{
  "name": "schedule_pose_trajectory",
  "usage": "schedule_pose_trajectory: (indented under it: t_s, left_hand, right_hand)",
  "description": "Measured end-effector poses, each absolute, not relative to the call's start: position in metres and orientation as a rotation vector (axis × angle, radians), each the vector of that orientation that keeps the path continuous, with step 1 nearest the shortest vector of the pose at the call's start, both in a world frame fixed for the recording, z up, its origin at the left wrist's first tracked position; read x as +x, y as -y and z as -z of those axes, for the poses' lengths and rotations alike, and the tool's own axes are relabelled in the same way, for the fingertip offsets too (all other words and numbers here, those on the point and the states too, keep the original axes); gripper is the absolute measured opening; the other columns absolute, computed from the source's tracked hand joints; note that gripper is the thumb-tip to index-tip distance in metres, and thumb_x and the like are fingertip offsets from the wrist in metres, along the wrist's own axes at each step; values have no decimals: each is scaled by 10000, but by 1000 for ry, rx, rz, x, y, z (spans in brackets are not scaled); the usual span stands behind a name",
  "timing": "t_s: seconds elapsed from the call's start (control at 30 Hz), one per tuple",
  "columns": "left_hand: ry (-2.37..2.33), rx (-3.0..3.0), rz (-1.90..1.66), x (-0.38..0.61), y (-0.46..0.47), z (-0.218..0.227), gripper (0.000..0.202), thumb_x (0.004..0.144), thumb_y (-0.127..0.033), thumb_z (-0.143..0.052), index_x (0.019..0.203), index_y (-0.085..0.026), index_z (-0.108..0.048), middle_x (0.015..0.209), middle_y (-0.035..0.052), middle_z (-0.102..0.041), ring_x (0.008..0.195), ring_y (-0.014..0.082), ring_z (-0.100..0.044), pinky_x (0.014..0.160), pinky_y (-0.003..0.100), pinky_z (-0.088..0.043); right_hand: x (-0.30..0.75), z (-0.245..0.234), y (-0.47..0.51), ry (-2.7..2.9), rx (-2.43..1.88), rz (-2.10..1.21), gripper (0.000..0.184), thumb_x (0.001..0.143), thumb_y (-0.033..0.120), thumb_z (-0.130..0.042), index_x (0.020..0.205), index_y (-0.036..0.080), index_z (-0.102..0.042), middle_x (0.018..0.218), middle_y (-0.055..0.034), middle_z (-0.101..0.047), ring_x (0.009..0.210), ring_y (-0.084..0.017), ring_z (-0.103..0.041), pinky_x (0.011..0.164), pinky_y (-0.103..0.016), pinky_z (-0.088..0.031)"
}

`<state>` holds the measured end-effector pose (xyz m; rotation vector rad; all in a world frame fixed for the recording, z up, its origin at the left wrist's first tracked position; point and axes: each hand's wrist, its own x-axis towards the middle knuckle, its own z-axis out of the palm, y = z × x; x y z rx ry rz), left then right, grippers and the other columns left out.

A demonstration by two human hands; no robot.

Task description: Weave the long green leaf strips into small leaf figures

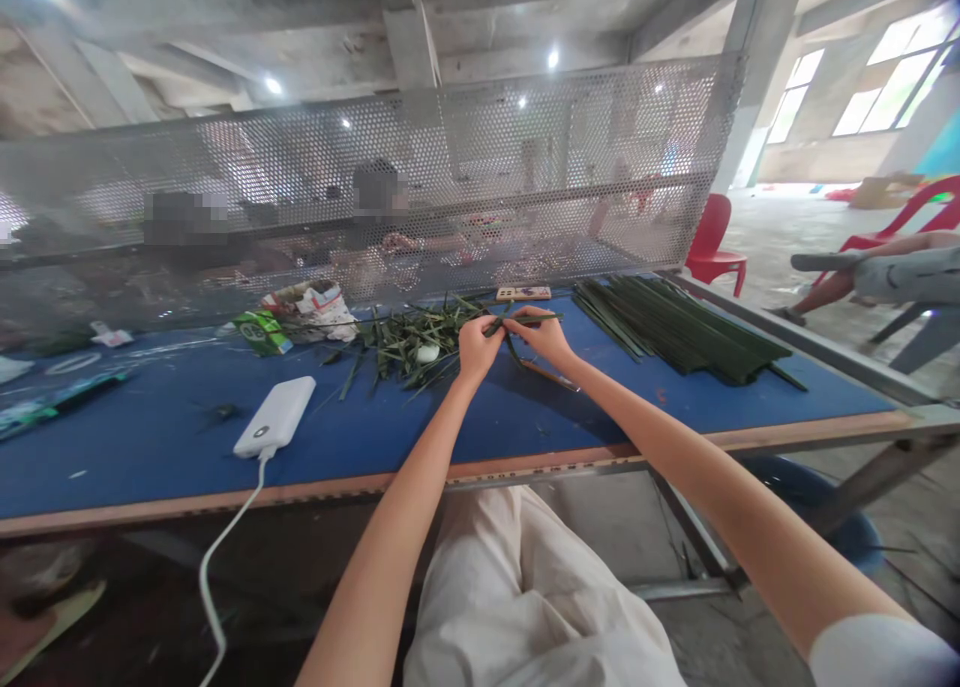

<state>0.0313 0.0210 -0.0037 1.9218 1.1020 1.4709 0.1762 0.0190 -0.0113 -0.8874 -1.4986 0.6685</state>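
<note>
Both hands meet above the blue tabletop (420, 437), pinching green leaf strips (541, 317) between them. My left hand (480, 345) is closed on one part of the strips, its fingertips close to the other hand. My right hand (546, 339) pinches them as well, with a strip end sticking out to the right and another hanging down. Under the right wrist lies a slim tool with an orange-brown handle (551, 374). A heap of cut leaf scraps (397, 342) sits just left of my left hand. Long green leaves (675, 327) lie stacked to the right.
A white power bank (277, 415) with a cable lies at left. Behind it are a green packet (261, 333) and a crumpled bag (322, 307). A perforated metal screen (465, 177) borders the table's back, with people beyond. Red chairs (712, 237) and a seated person are at right.
</note>
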Motion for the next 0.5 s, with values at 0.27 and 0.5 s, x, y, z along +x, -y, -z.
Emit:
schedule_pose_trajectory:
  t_s: [0.27,0.5]
  left_hand:
    - [-963,1779,-1315,27,-33,5,173,661,-195,-709,821,-139,-747,761,47,-724,803,218,-667,783,330,-522]
    - [-863,1651,-1193,25,-30,-3,257,660,-94,-623,868,-148,-765,857,44,-752,846,202,-679,881,360,-516]
  right_hand:
    - [183,8,-19,1570,-888,-647,283,706,475,-674,719,192,-669,775,-74,-684,756,-208,-611,687,-331,-487]
    - [189,5,-20,1683,-831,-630,235,768,423,-618,785,196,-672,840,-67,-688,808,-198,-625,747,-326,-499]
